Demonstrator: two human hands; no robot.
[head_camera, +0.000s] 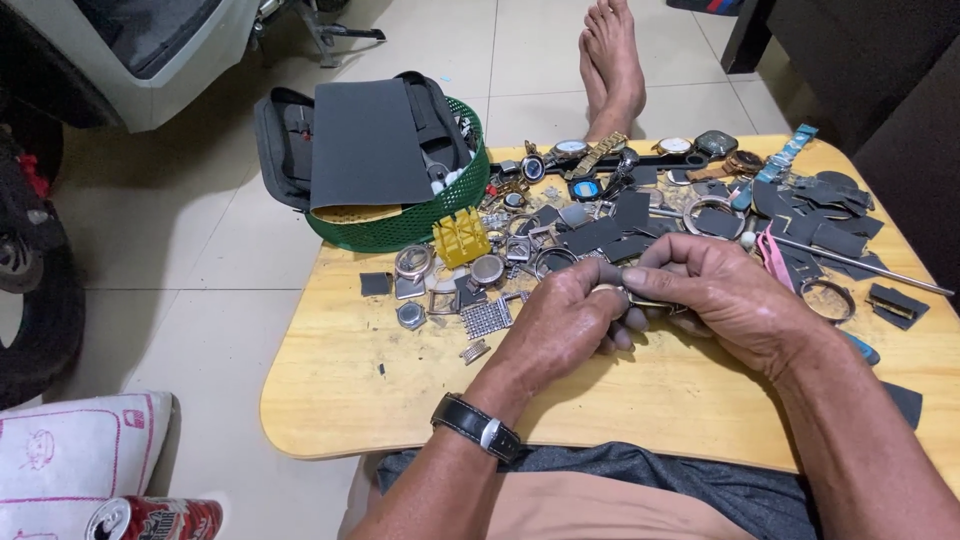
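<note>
Both forearms reach in over the low wooden table (330, 390), hands meeting mid-table. Left hand (560, 325), curled, and right hand (725, 300) pinch a small metal watch part (640, 297) between fingertips. Green mesh basket (400, 228) at the far left corner holds a black pouch (365, 140). Near edge bare; the far half is crowded with watch cases (470, 268) and dark scraps (600, 235).

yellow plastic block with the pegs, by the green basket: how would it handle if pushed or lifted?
The yellow plastic pegged block looks rigid and probably light. It sits tilted on loose watch cases, so a push would likely tip it. The pegs should give grip.
</note>
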